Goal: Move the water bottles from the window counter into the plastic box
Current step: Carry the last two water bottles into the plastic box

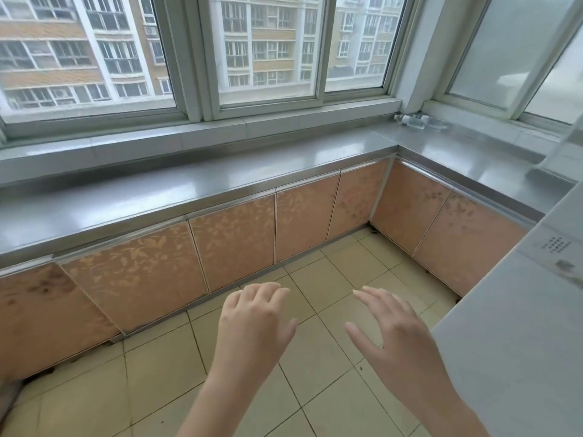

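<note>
Both hands, left hand [252, 320] and right hand [397, 329], are hanging released and empty over the floor, while 2 clear water bottles [419, 121] are lying in the far surface [284, 171] corner, probably light, slick, best gripped mid-body.

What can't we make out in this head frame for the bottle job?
- Water bottles: far corner of the counter, lying down, too small and clear to count.
- Translucent object: cut off by the right edge; can't confirm it is the plastic box.
- Left hand and right hand: palms face down, undersides hidden.
</note>
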Demonstrator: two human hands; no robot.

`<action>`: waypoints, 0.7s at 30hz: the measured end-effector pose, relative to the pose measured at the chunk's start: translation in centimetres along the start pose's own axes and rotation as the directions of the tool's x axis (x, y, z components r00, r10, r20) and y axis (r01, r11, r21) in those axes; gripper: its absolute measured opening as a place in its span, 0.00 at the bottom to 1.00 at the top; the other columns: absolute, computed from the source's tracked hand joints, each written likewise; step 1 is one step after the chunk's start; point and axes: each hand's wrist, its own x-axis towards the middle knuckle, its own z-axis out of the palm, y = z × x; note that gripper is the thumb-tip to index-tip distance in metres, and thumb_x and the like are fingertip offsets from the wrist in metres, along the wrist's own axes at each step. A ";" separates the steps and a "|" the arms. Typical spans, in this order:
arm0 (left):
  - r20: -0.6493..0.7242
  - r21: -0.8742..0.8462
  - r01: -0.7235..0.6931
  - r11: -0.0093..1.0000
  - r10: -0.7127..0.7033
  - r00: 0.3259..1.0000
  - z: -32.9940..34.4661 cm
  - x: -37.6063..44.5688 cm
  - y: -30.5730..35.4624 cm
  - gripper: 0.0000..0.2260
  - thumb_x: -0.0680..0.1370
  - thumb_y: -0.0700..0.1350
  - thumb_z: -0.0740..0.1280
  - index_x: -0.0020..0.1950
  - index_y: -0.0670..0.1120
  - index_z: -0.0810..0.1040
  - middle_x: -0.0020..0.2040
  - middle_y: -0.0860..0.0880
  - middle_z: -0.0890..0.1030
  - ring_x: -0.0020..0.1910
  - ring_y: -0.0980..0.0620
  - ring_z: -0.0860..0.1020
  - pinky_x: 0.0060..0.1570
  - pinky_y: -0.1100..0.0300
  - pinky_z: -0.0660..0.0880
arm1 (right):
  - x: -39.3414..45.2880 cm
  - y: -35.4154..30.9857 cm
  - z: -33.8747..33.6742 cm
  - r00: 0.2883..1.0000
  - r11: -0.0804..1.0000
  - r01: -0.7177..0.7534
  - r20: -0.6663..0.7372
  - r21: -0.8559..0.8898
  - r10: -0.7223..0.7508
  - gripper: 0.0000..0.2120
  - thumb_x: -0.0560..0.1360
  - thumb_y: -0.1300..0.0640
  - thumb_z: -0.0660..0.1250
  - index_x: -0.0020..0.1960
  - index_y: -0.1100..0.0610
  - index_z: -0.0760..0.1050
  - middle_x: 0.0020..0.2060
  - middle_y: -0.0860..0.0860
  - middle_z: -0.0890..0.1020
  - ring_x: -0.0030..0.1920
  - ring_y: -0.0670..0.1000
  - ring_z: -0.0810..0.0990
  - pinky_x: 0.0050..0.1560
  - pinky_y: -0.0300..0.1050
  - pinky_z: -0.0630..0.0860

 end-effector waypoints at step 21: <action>0.037 -0.048 -0.331 0.942 0.333 0.942 15.5 40.3 -2.7 0.25 0.58 0.56 0.80 0.53 0.51 0.84 0.48 0.55 0.84 0.46 0.51 0.83 0.44 0.55 0.78 | 32.8 11.0 4.6 0.938 0.947 -0.321 -0.138 0.001 0.318 0.29 0.70 0.33 0.50 0.67 0.43 0.70 0.67 0.39 0.71 0.69 0.44 0.64 0.68 0.50 0.66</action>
